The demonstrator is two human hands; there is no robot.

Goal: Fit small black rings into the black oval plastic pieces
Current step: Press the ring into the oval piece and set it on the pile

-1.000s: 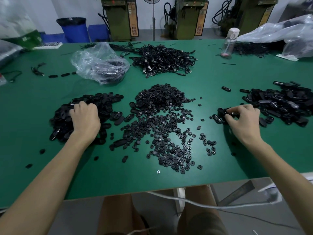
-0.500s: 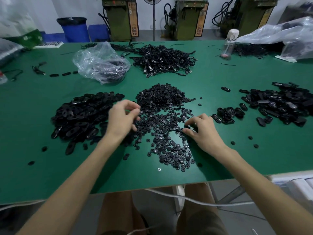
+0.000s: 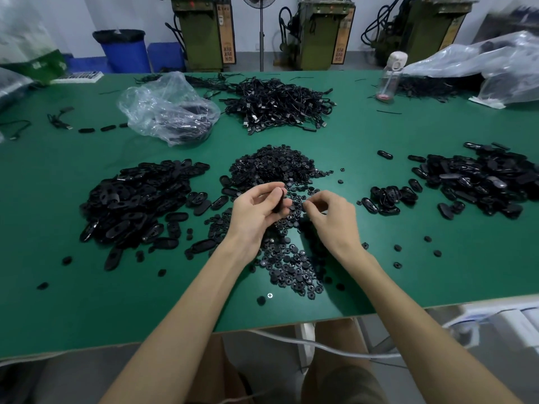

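A heap of black oval plastic pieces (image 3: 137,202) lies at the left of the green table (image 3: 379,275). Small black rings (image 3: 280,170) are piled and scattered in the middle. Above the rings, my left hand (image 3: 256,211) grips one black oval piece (image 3: 280,199) upright between thumb and fingers. My right hand (image 3: 332,220) is just to its right, fingertips pinched together on what looks like a small ring; the ring itself is hard to make out. A small cluster of oval pieces (image 3: 388,198) and a bigger heap (image 3: 481,182) lie at the right.
A clear plastic bag (image 3: 169,112) and a pile of black cables (image 3: 280,103) sit further back. A bottle (image 3: 390,77) and more plastic bags (image 3: 481,65) are at the far right. Loose rings dot the table near the front edge. A white cable (image 3: 320,344) hangs below.
My left hand came off the left heap holding an oval piece and rose over the rings. My right hand left the right cluster, touched the ring pile, and now meets the left hand.
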